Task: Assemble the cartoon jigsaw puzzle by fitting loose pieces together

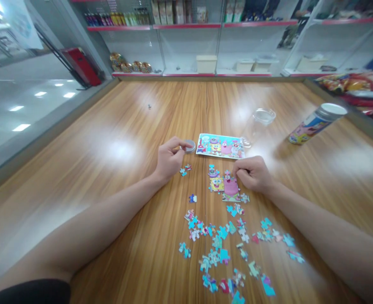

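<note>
My left hand [170, 159] is closed, its index finger and thumb at a small round silver lid [190, 146] lying left of the picture card [219, 145]. My right hand [252, 174] is curled closed, fingertips against the right edge of a partly joined jigsaw puzzle [230, 188]; anything inside those fingers is hidden. The joined part shows a yellow square character and a pink one. Two loose pieces [185, 169] lie just below my left hand, with a dark blue piece [192, 198] lower down. Several mostly light blue puzzle pieces [217, 242] are scattered nearer to me.
Behind the card stands a clear plastic container [259, 124]. A printed cylindrical can [314, 124] stands farther right. One small item [149, 106] lies far left on the wooden table [110, 169]. Shelves [189, 26] line the back, and shiny packets [360, 88] sit beyond the right edge.
</note>
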Motion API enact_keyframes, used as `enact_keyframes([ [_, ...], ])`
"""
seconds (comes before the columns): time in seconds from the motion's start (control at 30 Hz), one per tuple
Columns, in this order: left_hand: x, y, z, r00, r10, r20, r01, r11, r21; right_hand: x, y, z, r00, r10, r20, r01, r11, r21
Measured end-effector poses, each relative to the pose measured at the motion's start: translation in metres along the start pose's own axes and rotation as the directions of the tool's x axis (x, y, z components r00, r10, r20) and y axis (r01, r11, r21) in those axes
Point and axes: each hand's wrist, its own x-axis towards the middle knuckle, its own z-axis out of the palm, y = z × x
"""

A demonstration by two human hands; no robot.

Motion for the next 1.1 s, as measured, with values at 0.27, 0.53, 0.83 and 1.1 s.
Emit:
enact_keyframes([
  [0.27, -0.004, 0.002, -0.004, 0.997, 0.037, 0.072, -0.036, 0.999, -0.01, 0.001, -0.006, 0.002, 0.99, 0.122, -0.074, -0.126, 0.991, -0.054],
  [0.53, -0.015, 0.005, -0.002, 0.927, 0.243, 0.284, -0.257, 0.966, 0.012, -0.029, -0.072, 0.007, 0.986, 0.126, 0.105, -0.125, 0.992, -0.015],
  [0.83, -0.024, 0.017, 0.004, 0.777, 0.336, 0.532, -0.459, 0.881, 0.114, -0.061, -0.152, 0.025, 0.899, 0.308, 0.31, -0.184, 0.91, -0.372],
  [1.1, -0.02, 0.019, 0.001, 0.65, 0.39, 0.652, -0.567, 0.82, 0.074, -0.049, -0.158, 0.035, 0.786, 0.405, 0.467, -0.189, 0.877, -0.442],
])
